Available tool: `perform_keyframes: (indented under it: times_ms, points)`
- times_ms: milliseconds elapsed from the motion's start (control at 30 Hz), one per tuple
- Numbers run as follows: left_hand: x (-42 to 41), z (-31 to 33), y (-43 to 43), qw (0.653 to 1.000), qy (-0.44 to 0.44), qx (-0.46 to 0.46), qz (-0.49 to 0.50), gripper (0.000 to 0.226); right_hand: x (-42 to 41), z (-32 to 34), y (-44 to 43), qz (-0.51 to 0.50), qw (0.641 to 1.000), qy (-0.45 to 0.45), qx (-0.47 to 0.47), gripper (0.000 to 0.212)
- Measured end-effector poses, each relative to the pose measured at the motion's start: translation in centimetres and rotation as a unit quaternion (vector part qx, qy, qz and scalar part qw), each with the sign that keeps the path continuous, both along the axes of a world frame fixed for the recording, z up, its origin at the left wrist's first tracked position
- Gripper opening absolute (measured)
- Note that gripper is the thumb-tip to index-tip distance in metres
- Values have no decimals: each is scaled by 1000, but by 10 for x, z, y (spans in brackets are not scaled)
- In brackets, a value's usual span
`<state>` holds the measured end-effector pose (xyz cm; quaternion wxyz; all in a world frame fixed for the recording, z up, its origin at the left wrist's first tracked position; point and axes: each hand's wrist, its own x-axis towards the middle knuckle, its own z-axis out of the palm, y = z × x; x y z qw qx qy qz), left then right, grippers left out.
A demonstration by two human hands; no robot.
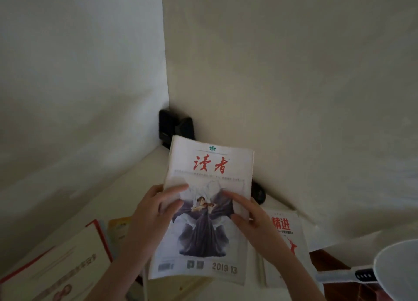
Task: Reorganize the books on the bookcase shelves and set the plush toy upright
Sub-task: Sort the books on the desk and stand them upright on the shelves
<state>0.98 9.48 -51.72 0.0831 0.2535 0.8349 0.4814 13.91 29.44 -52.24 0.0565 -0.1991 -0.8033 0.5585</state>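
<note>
So the magazine [208,210] sits in the middle, hardback [56,271] left of it, paperback [288,229] right, gadget [176,128] behind in the corner.

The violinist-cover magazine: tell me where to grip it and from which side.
Take the magazine by its two long side edges, halfway along: left hand from the left, right hand from the right, as they hold it now. It is thin and wide, cover up, so a one-edge hold would likely let it sag, and its far end points into the wall corner.

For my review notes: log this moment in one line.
action: holding magazine | left hand: grips left edge | right hand: grips right edge | beside: red-titled book
</note>
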Motion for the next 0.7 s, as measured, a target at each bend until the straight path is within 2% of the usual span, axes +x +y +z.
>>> perform_keyframes:
  times_ms: [100, 333, 500, 700]
  points:
    - [0, 18, -30, 997, -49, 7, 54, 31, -12, 22, -19, 42, 997, -2, -61, 48]
    - [13, 43, -148, 979, -109, 13, 172, 37, -56, 41, -103, 189, 978, -30, -85, 54]
    - [46, 50, -236, 947, -159, 46, 275, 42, -84, 36, -187, 320, 945, -42, -46, 55]
    - [93, 34, -325, 890, -209, 45, 403, 37, -90, 16, -284, 434, 898, -66, -27, 52]
